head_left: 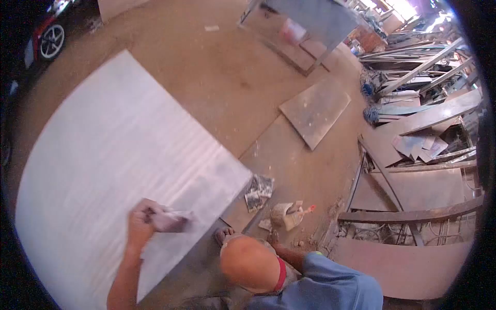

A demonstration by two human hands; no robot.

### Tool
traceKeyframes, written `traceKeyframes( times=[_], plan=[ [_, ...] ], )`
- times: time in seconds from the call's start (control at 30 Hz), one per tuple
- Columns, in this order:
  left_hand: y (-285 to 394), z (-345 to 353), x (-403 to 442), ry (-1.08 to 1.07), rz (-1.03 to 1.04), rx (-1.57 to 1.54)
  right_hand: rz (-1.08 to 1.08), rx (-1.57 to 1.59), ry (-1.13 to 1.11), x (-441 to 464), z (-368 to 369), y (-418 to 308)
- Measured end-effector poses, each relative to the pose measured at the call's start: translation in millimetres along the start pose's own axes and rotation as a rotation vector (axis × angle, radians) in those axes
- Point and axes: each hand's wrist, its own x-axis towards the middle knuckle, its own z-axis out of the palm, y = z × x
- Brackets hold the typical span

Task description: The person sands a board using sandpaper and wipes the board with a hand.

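A large white panel [113, 144] with faint streaks fills the left side. Over its near part, my left hand [142, 219] is closed around a folded brownish-grey sheet that looks like sandpaper [173, 220]; motion blurs it. The sheet appears to be against the panel's surface. Beside my bent knee [253, 266], my right hand [274, 238] hangs low, mostly hidden, so its fingers cannot be made out. It is nearest to a pale tub [288, 216] with tools or scraps inside.
Stained crumpled papers [259, 192] lie by the panel's corner. A flat board [316, 111] rests on the dusty floor, with a grey metal-legged table [305, 26] beyond. Stacked planks and scrap wood [423, 124] crowd the right. A vehicle wheel [52, 41] shows at upper left.
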Motion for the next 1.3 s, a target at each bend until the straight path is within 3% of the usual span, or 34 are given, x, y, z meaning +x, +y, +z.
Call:
traceKeyframes(
  times=[0.1,0.27,0.33,0.37,0.43,0.47,0.5,0.53,0.57,0.6,0.63,0.67,0.73,0.8,0.83,0.9,0.97,1.07,1.1,1.13,1.2,1.27,1.3],
  plan=[
    [75,19,6,-0.146,-0.058,-0.165,0.003,-0.007,-0.083,-5,-46,-18],
    [136,-10,-52,0.104,-0.158,-0.115,-0.011,-0.009,-0.162,-49,-133,-31],
    [103,-36,-94,0.27,-0.126,0.179,-0.009,-0.021,-0.179,-79,-161,-15],
    [162,-28,-117,0.35,-0.14,0.614,-0.014,-0.035,-0.186,-97,-169,2],
    [130,-36,-179,0.436,-0.109,0.664,-0.038,-0.082,-0.197,-140,-184,32],
    [115,-40,-210,0.48,-0.095,0.69,-0.185,-0.09,-0.159,-181,-227,20],
    [232,-22,-218,0.391,-0.245,0.411,-0.106,-0.057,-0.32,-213,-256,9],
    [284,-18,-239,0.302,-0.466,-0.109,-0.025,-0.025,-0.479,-232,-278,2],
    [317,-13,-256,0.178,-0.669,-0.63,-0.069,-0.015,-0.431,-255,-269,10],
    [326,2,-268,0.407,-0.639,-0.734,-0.111,-0.005,-0.387,-273,-248,22],
    [331,14,-278,0.636,-0.603,-0.839,-0.117,0.005,-0.367,-290,-280,1],
    [352,13,-288,0.625,-0.583,-0.833,-0.081,0.032,-0.367,-316,-308,-16],
    [380,0,-312,0.25,-0.67,-0.167,-0.052,0.069,-0.359,-339,-333,-42],
    [339,-27,-328,0.225,-0.643,0.029,-0.386,-0.182,-0.378,-349,-331,-48],
    [313,-43,-333,0.225,-0.597,0.198,-0.388,-0.172,-0.368,-360,-331,-61],
    [276,-77,-339,0.273,-0.471,0.513,-0.015,0.225,-0.175,-391,-338,-78],
    [258,-111,-350,0.308,-0.416,0.637,-0.028,0.21,-0.125,-416,-324,-84],
    [287,-159,-380,0.384,-0.454,0.604,0.013,0.198,-0.107,-461,-318,-102],
    [263,-187,-389,0.26,-0.447,0.742,0.075,0.192,-0.139,-481,-323,-108],
    [249,-210,-397,0.138,-0.424,0.881,-0.2,0.011,-0.135,-482,-309,-101],
    [234,-250,-410,-0.062,-0.379,1.091,-0.29,-0.099,-0.067,-507,-305,-95],
    [238,-264,-417,0.04,-0.36,1.122,-0.259,0.297,0.112,-511,-272,-68],
    [244,-264,-416,0.04,-0.434,1.015,-0.039,0.337,-0.057,-525,-278,-69]
  ],
)
